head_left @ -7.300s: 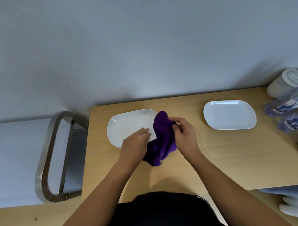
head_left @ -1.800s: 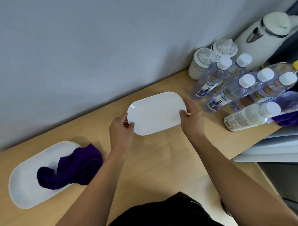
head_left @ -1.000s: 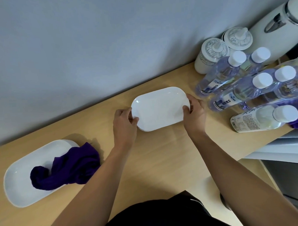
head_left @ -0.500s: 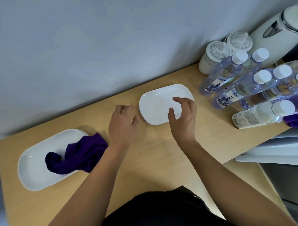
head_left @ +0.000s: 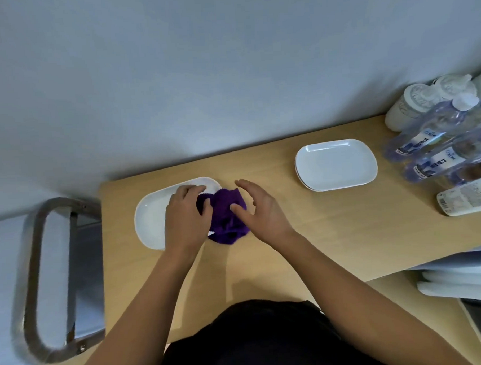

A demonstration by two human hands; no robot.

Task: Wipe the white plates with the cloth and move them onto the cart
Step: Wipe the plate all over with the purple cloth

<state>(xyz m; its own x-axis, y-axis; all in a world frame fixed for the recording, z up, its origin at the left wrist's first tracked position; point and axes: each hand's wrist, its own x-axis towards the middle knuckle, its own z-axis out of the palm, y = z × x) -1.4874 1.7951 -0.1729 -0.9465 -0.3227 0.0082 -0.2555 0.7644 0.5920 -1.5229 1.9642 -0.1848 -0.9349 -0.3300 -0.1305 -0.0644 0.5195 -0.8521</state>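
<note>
A white oval plate (head_left: pixel 150 219) lies at the left end of the wooden table (head_left: pixel 332 228). A crumpled purple cloth (head_left: pixel 226 210) sits on its right rim. My left hand (head_left: pixel 186 217) lies over the plate with its fingers curled onto the cloth's left side. My right hand (head_left: pixel 258 209) is spread beside the cloth, its thumb touching the fabric and its fingers arched above it. A small stack of white plates (head_left: pixel 336 164) rests further right on the table. The cart (head_left: pixel 49 276), with a metal handle loop, stands left of the table.
Several clear water bottles (head_left: pixel 436 143) and white lidded jars (head_left: pixel 412 103) crowd the table's right end, with one bottle lying on its side (head_left: pixel 467 200). A grey wall runs behind the table. White folded items (head_left: pixel 458 283) sit below the table's right edge.
Both hands left the plate stack on the right and moved left to the cloth on the left plate. The view swung left, bringing the cart into sight.
</note>
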